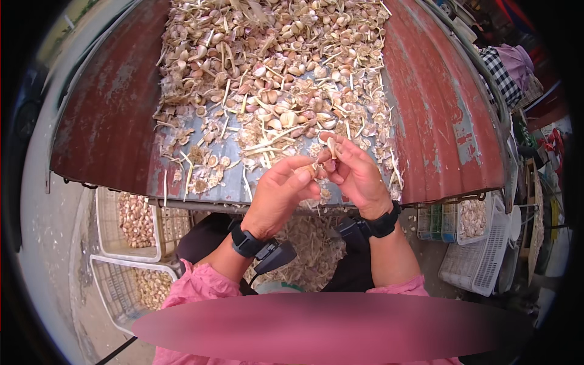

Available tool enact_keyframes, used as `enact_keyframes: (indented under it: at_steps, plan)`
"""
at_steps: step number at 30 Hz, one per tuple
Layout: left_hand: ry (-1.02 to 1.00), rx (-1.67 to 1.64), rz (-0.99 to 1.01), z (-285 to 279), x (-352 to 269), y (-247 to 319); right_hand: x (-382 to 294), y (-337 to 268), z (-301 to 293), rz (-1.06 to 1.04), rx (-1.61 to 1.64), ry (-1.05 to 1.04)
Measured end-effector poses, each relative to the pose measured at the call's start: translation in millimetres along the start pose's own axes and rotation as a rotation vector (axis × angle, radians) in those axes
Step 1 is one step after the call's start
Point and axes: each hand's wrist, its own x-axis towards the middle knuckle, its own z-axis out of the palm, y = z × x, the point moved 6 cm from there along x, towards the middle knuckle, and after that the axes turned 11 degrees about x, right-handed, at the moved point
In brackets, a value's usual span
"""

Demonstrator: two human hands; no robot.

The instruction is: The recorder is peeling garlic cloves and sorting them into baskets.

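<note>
Both my hands meet above the near edge of a corrugated metal sheet (pixel 230 180). My left hand (pixel 285 191) pinches a piece of garlic (pixel 306 170) between thumb and fingers. In my right hand (pixel 358 175) a pale garlic clove (pixel 331 147) stands between thumb and forefinger, with a purplish piece (pixel 329 165) lower at the fingers. Beyond the hands spreads a heap of garlic cloves (pixel 269 96) mixed with dry skins, root discs and cut stems (pixel 264 148). Each wrist wears a black strap with a device.
Plastic crates of cloves stand below left, an upper one (pixel 157 228) and a lower one (pixel 102 278). A smaller basket (pixel 488 219) with cloves and a white crate (pixel 474 264) are at right. Skins and stems (pixel 315 246) lie between my knees. Red painted sheet sides (pixel 109 114) flank the heap.
</note>
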Motion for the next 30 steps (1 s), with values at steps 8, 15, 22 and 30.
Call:
enact_keyframes:
  at_steps: [8,15,22,30]
  plan:
    - [-0.609,-0.037,0.764,115,-91,86,-7,-18,-24,-0.151,-0.341,0.323]
    - [-0.667,-0.364,0.802,131,-115,89,-11,-32,-20,-0.306,-0.818,0.383]
    - [-0.708,-0.448,0.77,135,-109,84,-7,-25,-24,-0.189,-0.435,0.287]
    - [-0.323,-0.11,0.497,82,-63,67,-15,-35,-12,-0.163,-0.488,0.302]
